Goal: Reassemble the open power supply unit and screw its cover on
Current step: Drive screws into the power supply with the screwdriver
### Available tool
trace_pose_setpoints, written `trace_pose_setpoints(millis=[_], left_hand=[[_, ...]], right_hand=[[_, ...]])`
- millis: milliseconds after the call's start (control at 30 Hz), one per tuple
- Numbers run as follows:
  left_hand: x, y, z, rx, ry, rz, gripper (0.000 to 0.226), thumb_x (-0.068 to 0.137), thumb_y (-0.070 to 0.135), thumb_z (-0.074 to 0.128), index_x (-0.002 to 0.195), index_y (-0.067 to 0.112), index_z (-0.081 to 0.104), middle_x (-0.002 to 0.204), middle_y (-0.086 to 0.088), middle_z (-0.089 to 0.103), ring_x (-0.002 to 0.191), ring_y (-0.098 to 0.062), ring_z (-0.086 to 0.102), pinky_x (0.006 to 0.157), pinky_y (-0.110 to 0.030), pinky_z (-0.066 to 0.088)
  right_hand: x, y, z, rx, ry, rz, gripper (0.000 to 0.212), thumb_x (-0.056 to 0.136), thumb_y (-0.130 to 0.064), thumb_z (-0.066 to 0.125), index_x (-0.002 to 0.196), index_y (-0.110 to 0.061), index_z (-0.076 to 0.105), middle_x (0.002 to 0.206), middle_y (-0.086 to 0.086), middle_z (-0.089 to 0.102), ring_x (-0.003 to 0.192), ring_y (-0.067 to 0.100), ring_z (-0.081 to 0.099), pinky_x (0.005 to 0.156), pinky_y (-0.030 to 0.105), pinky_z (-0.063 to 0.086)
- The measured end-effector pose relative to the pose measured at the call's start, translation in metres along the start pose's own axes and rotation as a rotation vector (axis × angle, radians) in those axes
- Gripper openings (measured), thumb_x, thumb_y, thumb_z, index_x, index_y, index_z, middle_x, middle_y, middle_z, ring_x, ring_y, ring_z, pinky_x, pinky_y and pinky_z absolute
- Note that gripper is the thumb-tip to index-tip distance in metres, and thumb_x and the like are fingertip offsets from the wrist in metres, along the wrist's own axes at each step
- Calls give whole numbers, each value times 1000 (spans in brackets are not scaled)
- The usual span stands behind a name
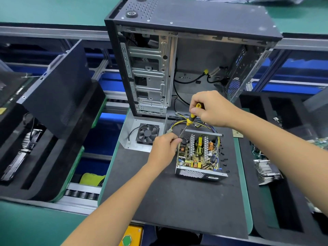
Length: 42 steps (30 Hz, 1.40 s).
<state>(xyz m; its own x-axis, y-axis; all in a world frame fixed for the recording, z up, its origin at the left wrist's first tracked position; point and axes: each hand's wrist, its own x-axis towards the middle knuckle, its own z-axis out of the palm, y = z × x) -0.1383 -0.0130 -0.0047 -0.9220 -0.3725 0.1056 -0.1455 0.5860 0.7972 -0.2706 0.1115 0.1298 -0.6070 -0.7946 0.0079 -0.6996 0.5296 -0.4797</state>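
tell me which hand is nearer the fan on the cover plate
Left. The left hand sits just right of the fan, at the power supply's corner. The right hand grips the screwdriver higher up, farther right.

The open power supply unit [198, 154] lies on the mat [177, 201], its cover [140, 134] left, the computer case [186, 59] behind.

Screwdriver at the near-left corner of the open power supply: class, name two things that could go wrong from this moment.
1. The screwdriver tip meets the left hand's fingertips right beside the exposed circuit board; a slip could jab a finger or gouge a component.
2. Small black screws lie loose on the mat near the unit; the right hand or its forearm could scatter them.
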Motion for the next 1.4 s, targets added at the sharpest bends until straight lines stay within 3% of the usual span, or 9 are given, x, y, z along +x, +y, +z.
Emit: trace_pose_setpoints(millis=[133,267,433,567,733,867,1067,1267,1400], left_hand=[[-3,1,0,-19,1,36,13,92,14,62,84,5,68,65,0,62,62,-21,62,64,-37,50],[0,5,2,-5,14,69,13,92,14,61,85,4,67,66,2,57,62,-17,55,62,-27,44],[6,3,3,-44,-27,1,20,90,22,66,102,5,67,77,1,60,68,-16,57,71,-33,51],[1,-8,4,9,-124,-88,44,84,37,71,116,10,59,77,7,57,68,-4,51,67,-20,43],[-17,-31,17,179,-349,-138,41,81,35,75,110,15,52,86,9,54,75,-15,53,68,-28,45],[-18,-43,22,197,-407,-108,51,81,23,74,122,23,44,102,6,54,69,-6,50,69,-24,44],[-11,-47,27,147,-443,-29,60,77,34,77,125,23,43,121,1,56,105,-19,58,88,-37,50],[-16,-55,29,173,-431,0,69,82,53,68,136,19,40,105,4,48,94,-23,55,78,-32,43],[-19,-61,31,221,-424,29,80,86,58,59,148,19,28,108,-1,49,92,-21,56,82,-34,46]], right_hand=[[2,1,-3,-15,-27,34,13,91,-18,61,80,-13,66,64,-9,55,53,3,44,49,21,30],[3,0,-7,18,-4,37,14,90,-21,62,79,-14,66,63,-4,59,57,19,56,52,28,41],[3,-2,-4,-7,0,32,14,91,-21,62,78,-16,65,64,-8,55,52,9,46,49,25,31],[3,0,-1,-55,-1,28,12,91,-19,62,81,-15,65,67,-11,52,55,4,44,50,24,30],[6,2,5,-140,-34,0,11,92,-19,59,83,-15,63,76,-11,49,70,13,49,66,30,41],[10,-2,16,-225,-83,-46,11,93,-19,58,86,-12,63,86,-3,51,81,19,51,80,38,46],[12,-3,27,-258,-111,-79,12,94,-18,55,86,-11,60,91,2,54,85,23,55,79,39,47],[16,0,31,-263,-110,-108,8,95,-19,52,90,-14,57,91,-3,47,85,22,53,77,34,44],[16,-1,33,-286,-116,-127,11,96,-21,52,93,-12,58,95,1,51,84,23,54,77,37,46]])
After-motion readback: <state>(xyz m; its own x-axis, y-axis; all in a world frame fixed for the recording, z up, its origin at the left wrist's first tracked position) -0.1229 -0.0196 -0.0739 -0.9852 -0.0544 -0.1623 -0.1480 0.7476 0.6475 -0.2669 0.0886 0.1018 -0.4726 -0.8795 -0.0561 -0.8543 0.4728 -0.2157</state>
